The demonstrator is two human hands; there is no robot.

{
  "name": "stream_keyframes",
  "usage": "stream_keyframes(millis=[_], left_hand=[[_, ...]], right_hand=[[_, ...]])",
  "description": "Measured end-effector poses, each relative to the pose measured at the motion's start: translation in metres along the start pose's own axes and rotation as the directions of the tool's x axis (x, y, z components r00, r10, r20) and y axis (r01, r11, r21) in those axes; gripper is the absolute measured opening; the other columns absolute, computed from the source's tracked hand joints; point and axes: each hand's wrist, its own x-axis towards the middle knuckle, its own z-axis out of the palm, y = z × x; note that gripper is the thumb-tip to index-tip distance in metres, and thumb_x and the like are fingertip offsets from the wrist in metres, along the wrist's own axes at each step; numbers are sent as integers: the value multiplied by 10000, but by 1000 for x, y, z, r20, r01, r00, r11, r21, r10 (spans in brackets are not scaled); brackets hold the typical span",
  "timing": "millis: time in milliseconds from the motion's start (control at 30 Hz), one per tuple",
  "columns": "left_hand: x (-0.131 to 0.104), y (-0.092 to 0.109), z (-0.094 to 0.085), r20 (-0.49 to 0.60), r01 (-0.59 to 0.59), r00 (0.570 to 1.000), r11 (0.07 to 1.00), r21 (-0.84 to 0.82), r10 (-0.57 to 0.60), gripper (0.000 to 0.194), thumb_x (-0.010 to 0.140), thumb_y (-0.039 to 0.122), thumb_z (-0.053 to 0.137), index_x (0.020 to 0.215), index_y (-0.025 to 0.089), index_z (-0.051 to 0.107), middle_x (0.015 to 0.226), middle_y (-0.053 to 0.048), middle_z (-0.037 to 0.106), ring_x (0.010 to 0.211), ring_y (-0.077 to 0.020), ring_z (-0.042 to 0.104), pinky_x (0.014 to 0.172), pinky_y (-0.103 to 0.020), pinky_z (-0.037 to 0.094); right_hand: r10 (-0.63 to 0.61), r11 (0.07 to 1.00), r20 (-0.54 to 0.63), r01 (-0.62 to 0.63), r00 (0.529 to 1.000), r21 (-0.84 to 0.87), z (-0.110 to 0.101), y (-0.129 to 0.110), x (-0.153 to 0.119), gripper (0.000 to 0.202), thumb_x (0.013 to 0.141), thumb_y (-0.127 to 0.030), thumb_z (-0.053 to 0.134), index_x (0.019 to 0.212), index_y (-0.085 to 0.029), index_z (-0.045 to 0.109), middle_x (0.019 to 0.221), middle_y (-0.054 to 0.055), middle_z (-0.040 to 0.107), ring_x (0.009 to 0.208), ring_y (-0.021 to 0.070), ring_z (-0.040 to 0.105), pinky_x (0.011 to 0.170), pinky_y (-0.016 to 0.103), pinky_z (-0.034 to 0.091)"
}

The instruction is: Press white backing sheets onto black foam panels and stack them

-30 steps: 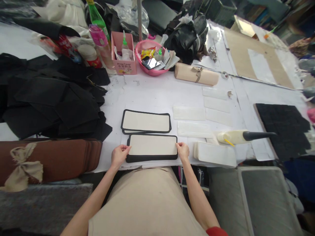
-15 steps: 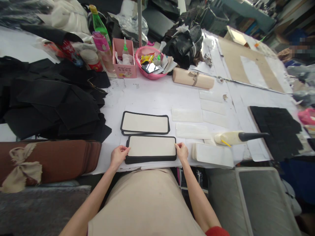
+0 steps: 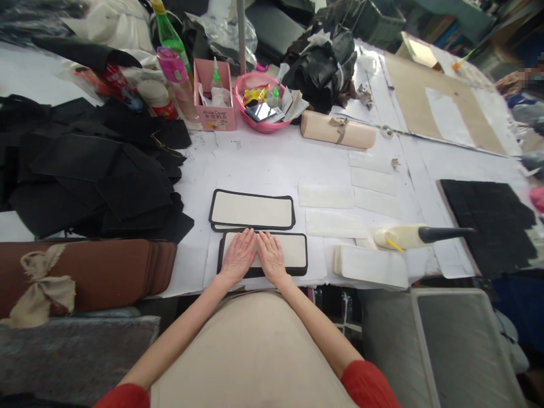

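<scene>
The surface is a long work table [image 3: 263, 158] covered in white sheeting, in a crowded workroom. Small handwritten marks on the sheeting, near the pink box, are too faint for me to read.

At far left I record a loose heap of black sheets [image 3: 85, 164]. Nearer my body lies a stack of brown panels [image 3: 106, 275] with rounded corners, bound with a knotted cloth strip [image 3: 40, 292]. Behind the heap are a red packet [image 3: 117, 85], its lettering illegible, a white-lidded jar [image 3: 157, 99] with a red label, also unreadable, a pink-topped bottle [image 3: 176, 76] and a green bottle [image 3: 168, 31].

Next stands the pink box [image 3: 216, 116], printed "Milk Cover" above a row of Chinese characters. Beside it, a pink basin [image 3: 263, 126] holds a yellow packet [image 3: 255, 93] and papers.

Directly before me is a stack of black-edged panels [image 3: 293, 252], cream-faced on top. My left hand [image 3: 238, 255] and right hand [image 3: 271, 255] lie flat on it, palms down, side by side, pinching nothing. Just beyond it are further black-edged panels [image 3: 253, 209], overlapping slightly askew.

To the right: a tied peach roll [image 3: 335, 130], several white slips [image 3: 327, 196], a white stack [image 3: 372, 265], a cream bottle [image 3: 403, 236] lying with its black nozzle pointing right, and a black stack [image 3: 488, 221]. I see no lettering on these.
</scene>
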Motion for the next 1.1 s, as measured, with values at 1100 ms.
stream_keyframes(millis=[1100], left_hand=[[-35,-37,17,-16,36,999,999,21,-36,767,849,422,570,1511,194,257,1580,-171,244,1465,-328,185,1179,-554,163]], right_hand=[[353,931,-36,-355,935,-83,-4,61,-49,665,968,-436,400,1525,-112,236,1574,139,269,1473,272,159,1180,491,107]])
